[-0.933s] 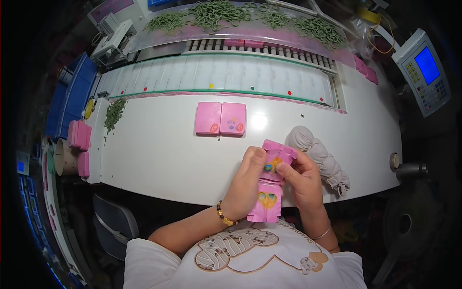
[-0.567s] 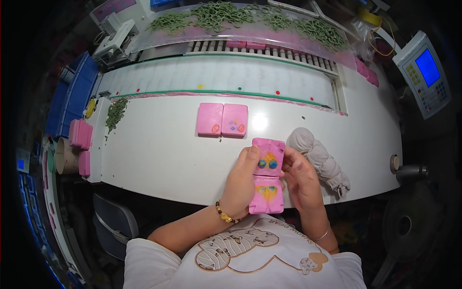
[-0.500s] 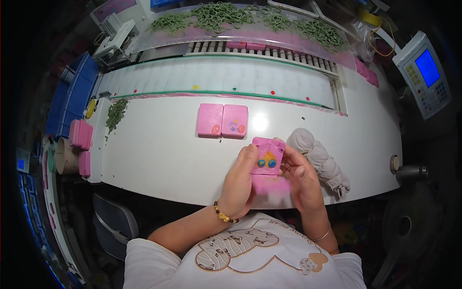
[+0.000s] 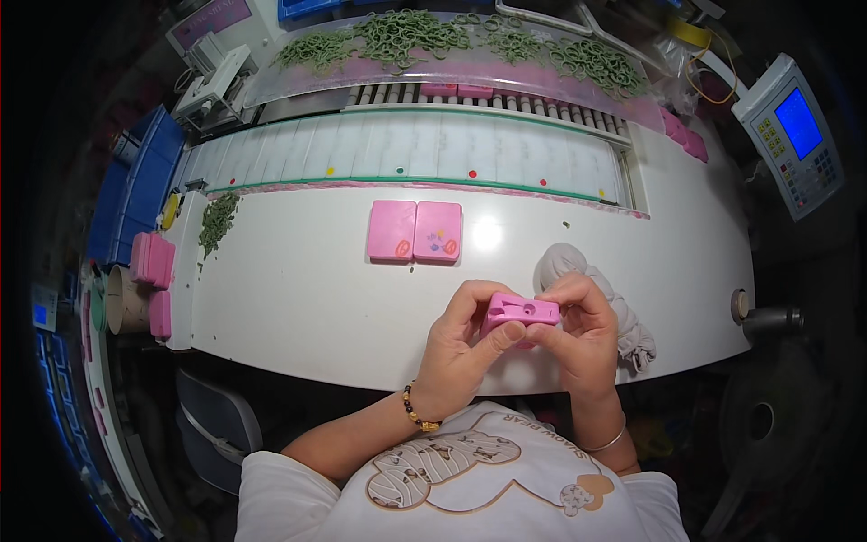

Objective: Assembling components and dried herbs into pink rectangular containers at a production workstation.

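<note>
A pink two-part mould (image 4: 531, 312) is held up over the table's near edge, its two halves pressed together. The side facing up shows a round hole and a notch. My left hand (image 4: 462, 345) grips it from the left, fingers closed, thumb against its near side. On the opposite side my right hand (image 4: 582, 336) holds it the same way. Whatever lies inside the mould is hidden. Beyond my hands, two flat pink mould blocks, a left one (image 4: 391, 229) and a right one (image 4: 438, 231), lie side by side. A bundled whitish cloth (image 4: 562, 264) lies partly behind my right hand.
A conveyor with white plates (image 4: 361, 161) runs across the far side, with coloured dots along its near edge. Green rings (image 4: 411, 34) lie on a clear sheet above rollers. A control panel (image 4: 795, 135) stands right. Pink blocks (image 4: 152, 258) and green scraps (image 4: 218, 221) are at left.
The mould lay open before, showing orange and blue shapes in its cavity; now it is closed and turned on edge. Both hands have closed around it. The conveyor's dots have shifted left.
</note>
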Tool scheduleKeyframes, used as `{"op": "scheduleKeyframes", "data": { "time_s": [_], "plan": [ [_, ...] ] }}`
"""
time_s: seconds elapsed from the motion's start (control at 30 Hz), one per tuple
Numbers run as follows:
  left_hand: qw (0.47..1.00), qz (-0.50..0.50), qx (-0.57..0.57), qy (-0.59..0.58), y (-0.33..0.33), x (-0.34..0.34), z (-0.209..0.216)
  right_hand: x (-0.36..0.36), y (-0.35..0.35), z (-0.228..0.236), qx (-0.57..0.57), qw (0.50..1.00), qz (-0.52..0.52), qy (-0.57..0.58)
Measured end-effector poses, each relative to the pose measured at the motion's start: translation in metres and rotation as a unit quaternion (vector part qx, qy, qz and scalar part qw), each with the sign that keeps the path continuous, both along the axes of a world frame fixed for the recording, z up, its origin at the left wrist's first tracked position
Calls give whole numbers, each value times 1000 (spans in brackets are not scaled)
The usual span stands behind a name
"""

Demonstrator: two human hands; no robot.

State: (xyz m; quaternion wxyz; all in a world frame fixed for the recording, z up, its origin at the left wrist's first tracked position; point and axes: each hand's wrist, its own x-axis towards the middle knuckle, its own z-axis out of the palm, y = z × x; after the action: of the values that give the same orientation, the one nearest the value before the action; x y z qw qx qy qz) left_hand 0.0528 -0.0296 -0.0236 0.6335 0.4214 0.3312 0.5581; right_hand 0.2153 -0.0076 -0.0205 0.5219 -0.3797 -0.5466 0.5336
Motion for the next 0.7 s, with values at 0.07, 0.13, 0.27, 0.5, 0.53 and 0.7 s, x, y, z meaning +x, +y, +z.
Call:
{"op": "scheduleKeyframes", "data": {
  "time_s": [0.07, 0.13, 0.27, 0.5, 0.53, 0.7],
  "plan": [
    [999, 14, 29, 11, 2, -3, -6, -1, 2, 6, 30, 999, 8, -26],
    [989, 31, 118, 83, 6, -6, -9, 2, 4, 7, 44, 998, 16, -44],
    [994, -11, 86, 69, 12, -13, -2, 2, 0, 9, 19, 998, 42, -53],
    [974, 121, 57, 182, 13, -13, -3, -4, 5, 8, -82, 993, -74, 48],
    [939, 127, 152, 283, 11, -11, 1, -6, 6, 8, -88, 992, -78, 54],
    [913, 96, 187, 349, 12, -13, -1, -15, 3, 11, -57, 998, -24, -32]
  ]
}}
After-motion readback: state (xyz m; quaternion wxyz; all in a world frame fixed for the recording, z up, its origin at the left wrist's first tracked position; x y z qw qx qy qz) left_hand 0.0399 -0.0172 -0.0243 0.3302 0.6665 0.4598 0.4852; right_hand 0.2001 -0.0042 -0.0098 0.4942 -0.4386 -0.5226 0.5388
